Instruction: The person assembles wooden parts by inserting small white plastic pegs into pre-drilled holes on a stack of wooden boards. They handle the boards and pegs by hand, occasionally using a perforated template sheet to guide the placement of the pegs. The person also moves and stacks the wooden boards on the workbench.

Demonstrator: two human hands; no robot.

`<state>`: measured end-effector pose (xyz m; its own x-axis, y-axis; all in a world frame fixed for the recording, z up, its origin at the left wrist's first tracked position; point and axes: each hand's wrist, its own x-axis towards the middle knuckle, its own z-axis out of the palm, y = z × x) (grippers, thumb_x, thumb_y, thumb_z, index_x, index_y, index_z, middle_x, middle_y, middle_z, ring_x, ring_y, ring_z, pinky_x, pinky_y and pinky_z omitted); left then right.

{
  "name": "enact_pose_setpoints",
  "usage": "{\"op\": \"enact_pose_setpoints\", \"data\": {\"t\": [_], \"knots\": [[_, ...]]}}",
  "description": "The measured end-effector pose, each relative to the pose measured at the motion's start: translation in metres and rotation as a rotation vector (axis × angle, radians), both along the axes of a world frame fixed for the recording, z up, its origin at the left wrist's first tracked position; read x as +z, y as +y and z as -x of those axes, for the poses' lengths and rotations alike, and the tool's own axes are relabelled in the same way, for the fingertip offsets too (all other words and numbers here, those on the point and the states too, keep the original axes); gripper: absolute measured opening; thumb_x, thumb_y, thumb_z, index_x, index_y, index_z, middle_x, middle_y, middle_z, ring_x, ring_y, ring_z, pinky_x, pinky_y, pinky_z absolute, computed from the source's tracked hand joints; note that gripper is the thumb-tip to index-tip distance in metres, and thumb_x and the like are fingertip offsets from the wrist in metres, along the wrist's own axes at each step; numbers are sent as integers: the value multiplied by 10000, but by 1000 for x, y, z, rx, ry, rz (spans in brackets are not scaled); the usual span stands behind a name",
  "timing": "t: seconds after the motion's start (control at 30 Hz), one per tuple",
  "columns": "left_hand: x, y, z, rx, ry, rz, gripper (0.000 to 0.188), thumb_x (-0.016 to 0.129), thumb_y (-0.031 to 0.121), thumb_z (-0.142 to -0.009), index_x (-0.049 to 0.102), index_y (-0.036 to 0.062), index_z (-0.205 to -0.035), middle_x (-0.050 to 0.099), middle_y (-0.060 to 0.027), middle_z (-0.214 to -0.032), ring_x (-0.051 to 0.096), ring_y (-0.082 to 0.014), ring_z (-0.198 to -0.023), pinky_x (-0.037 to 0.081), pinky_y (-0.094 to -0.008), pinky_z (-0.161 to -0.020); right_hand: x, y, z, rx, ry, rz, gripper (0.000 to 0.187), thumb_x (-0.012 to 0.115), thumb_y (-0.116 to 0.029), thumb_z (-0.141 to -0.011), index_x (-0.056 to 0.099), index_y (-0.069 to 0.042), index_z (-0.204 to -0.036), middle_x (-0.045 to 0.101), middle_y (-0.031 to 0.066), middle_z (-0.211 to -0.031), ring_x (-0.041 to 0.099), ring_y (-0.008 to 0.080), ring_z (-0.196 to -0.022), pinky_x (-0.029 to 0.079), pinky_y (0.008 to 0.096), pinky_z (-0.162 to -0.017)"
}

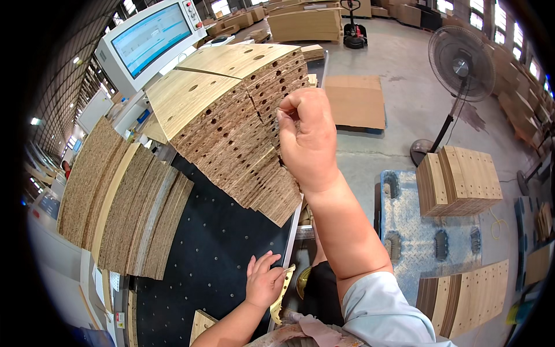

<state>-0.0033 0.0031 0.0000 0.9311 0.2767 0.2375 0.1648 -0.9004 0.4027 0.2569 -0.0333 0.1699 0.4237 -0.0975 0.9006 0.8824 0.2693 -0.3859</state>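
My right hand [310, 139] is raised in front of the tall stack of drilled particle boards [231, 136]. Its fingers are curled toward the thumb, and whatever they may pinch is hidden. The boards have a light wood-grain top and many dark holes along their rough edges. Lower down, my left hand [264, 284] has its fingers stretched out over the edge of the black worktable [214, 225]. Beside that hand hangs a pale yellow strip with dark holes [282, 295]; I cannot tell whether they touch.
More particle boards [133, 208] stand in a row at the left. A monitor [151, 39] is behind the stack. On the right, a blue pallet [404, 237] bears board stacks [462, 179], near a standing fan [461, 65]. Cardboard [354, 101] lies beyond the table.
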Motion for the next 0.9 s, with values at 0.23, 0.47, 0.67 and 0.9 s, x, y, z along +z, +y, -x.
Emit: {"op": "enact_pose_setpoints", "data": {"t": [0.23,0.47,0.67,0.9], "knots": [[-2,1,1,4,-2,6,54,663,171,-747,655,125,-775,570,-41,-1142,487,-257,-1165,277,-525,-1016,-1,-18,-12,-71,316,142,442,776,-70,-628,496,-30,-967,521,128,-988,495,310,-967,393,409,-866],[-1,-1,0,0,-12,2,54,658,172,-750,656,123,-773,577,-45,-1134,490,-256,-1162,278,-521,-1016,-3,-11,-28,633,609,14,641,820,-185,-629,489,-3,-1147,534,144,-1148,478,244,-1109,391,365,-941],[-3,-4,3,15,-24,-5,61,654,174,-751,656,114,-766,585,-47,-1126,491,-252,-1164,283,-514,-1019,-30,-29,-24,379,713,-96,466,763,-135,-706,521,-28,-1089,541,70,-1046,499,157,-985,426,291,-844],[-25,17,9,-22,-150,123,23,632,62,-757,610,69,-762,615,-45,-1108,508,-251,-1173,278,-513,-1030,-137,-82,104,777,995,13,231,674,-89,-817,550,-47,-1008,559,-15,-890,511,57,-819,436,209,-753]]}}
